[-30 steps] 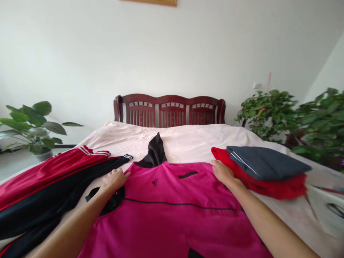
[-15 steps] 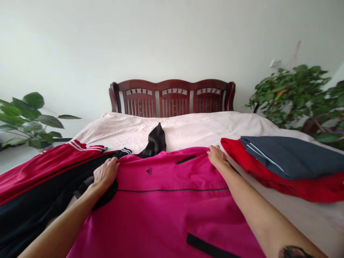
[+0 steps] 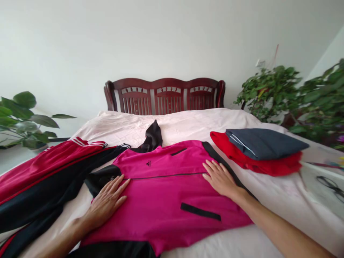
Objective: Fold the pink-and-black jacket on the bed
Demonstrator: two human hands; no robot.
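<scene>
A magenta zip jacket with black trim and black sleeves is spread out on the bed in front of me. Its dark zip line runs crosswise, and a small black logo sits near the upper left. My left hand lies flat on the jacket's left side, fingers stretched out, beside a bunched black part. On the right side, below the black trim, my right hand rests with its fingers spread on the cloth. Neither hand grips anything.
Red and navy striped garments lie at the left. A folded blue-grey garment sits on a folded red garment at the right. Glasses rest at the far right. A wooden headboard stands behind, with plants on both sides.
Both hands have let go of the jacket's far edge and come nearer to me, now flat on it. The jacket lies lower and flatter, its near black sleeve showing.
</scene>
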